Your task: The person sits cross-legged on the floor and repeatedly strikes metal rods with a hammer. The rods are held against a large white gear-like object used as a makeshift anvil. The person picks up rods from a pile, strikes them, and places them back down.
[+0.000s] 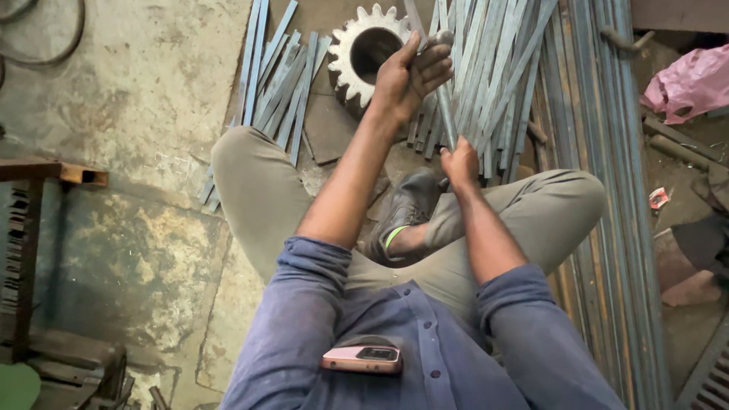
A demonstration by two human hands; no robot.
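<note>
I sit cross-legged on a concrete floor. My left hand (406, 76) is closed around the upper part of a flat grey metal strip (443, 102) that stands nearly upright. My right hand (461, 162) grips the same strip lower down, just above my black shoe (406, 206). Behind the strip, a fan of several similar metal strips (490, 72) leans on the floor. A large toothed steel gear (364, 53) with a round bore lies just left of my left hand.
A second pile of short strips (277, 83) lies at the upper left. Long steel bars (607, 175) run along the right side. A pink cloth (687, 83) sits at the far right. A rusty metal frame (30, 250) stands at the left. A phone (362, 358) pokes from my shirt pocket.
</note>
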